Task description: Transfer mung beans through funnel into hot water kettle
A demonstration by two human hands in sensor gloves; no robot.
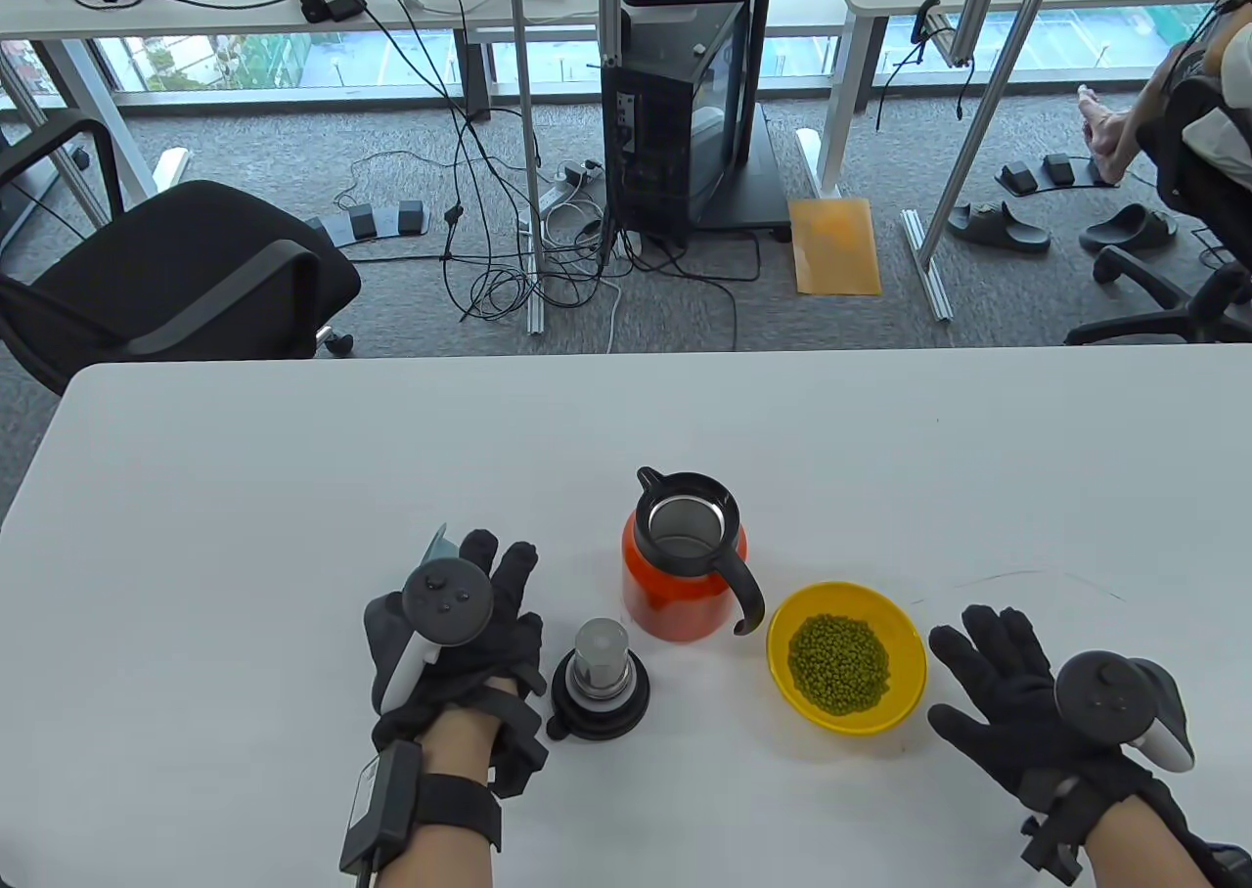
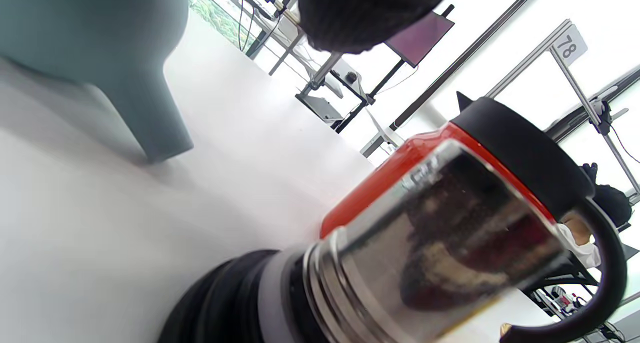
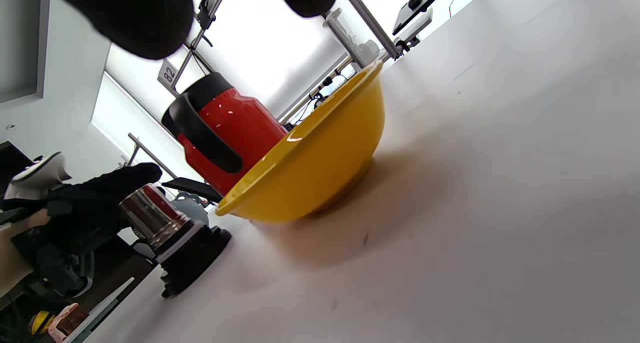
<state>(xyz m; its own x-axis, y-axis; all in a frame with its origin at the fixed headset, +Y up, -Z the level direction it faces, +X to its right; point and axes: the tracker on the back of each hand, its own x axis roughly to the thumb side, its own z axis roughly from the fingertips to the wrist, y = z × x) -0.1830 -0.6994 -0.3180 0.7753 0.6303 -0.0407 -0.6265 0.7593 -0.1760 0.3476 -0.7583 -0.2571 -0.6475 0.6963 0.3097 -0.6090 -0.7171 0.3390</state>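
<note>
An orange-red kettle with a black handle stands open at the table's middle; it also shows in the left wrist view and the right wrist view. Its black and steel lid rests upside down to its front left. A yellow bowl of mung beans sits right of the kettle. A teal funnel rests on the table under my left hand, whose fingers stretch over it; only its edge shows from above. My right hand lies spread and empty right of the bowl.
The white table reaches to its far edge, with office chairs, cables and a black computer case on the floor beyond. The lid stands close to my left hand's right side.
</note>
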